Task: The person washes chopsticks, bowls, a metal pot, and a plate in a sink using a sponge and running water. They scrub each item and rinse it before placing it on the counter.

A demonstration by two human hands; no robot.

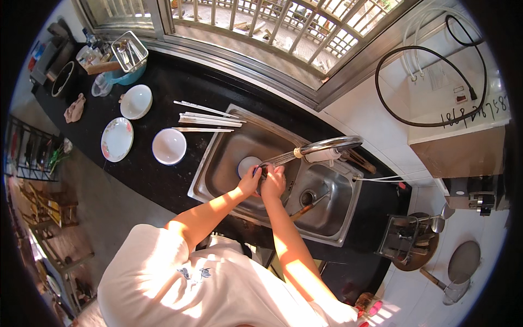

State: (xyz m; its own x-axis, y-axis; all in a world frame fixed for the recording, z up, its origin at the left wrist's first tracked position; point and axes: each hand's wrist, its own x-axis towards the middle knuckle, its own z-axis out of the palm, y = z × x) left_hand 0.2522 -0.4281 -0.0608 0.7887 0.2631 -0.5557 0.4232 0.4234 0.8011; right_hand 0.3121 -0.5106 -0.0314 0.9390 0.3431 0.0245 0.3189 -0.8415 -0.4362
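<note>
My left hand (249, 181) and my right hand (273, 182) meet over the larger basin of the steel sink (222, 143), fingers closed around a small dark thing (263, 173) between them. Its kind is hard to tell because the fingers cover most of it. Just beyond my left hand, a white bowl with a blue rim (249, 164) sits in the basin, partly hidden. The chrome tap (332, 144) reaches over the sink from the right, and what looks like a stream of water falls from its mouth toward my hands.
Several pale chopsticks (210, 119) lie at the sink's left edge. Farther left on the black counter are a white bowl (169, 146), a flowered plate (117, 139) and another bowl (136, 102). A wooden-handled utensil (309, 208) rests in the smaller basin. A wire rack (400, 238) stands right.
</note>
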